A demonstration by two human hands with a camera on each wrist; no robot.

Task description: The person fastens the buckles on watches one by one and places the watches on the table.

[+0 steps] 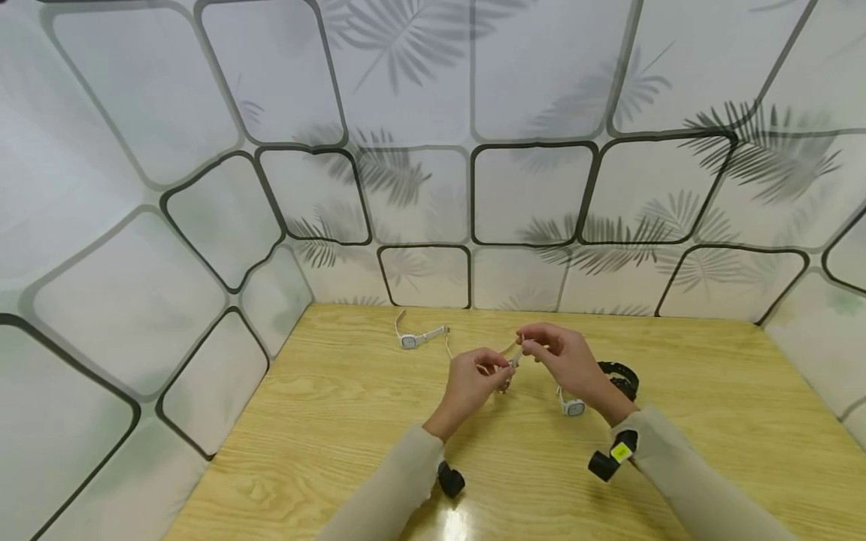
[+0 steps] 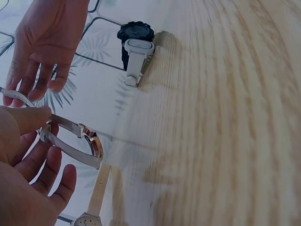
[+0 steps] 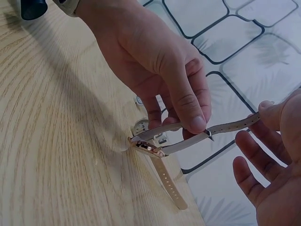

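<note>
Between both hands hangs a wristwatch (image 3: 150, 149) with a rose-gold case and a pale strap (image 2: 70, 149). My left hand (image 1: 473, 379) pinches the strap near its buckle (image 3: 208, 135), thumb on top. Thumb and fingers of my right hand (image 1: 561, 355) pinch the strap's free end, which has a row of holes in the right wrist view. The strap's two parts meet at the buckle, forming a loop with the case. Behind the held watch lies a watch with a round pale dial (image 2: 87, 220) and a beige strap (image 3: 170, 184).
A white watch (image 1: 408, 341) lies toward the back left of the wooden table (image 1: 325, 421). Beside the right wrist are another white watch (image 1: 574, 407) and a black watch (image 1: 624, 380). Patterned fabric walls (image 1: 419, 188) rise at the table's back and sides.
</note>
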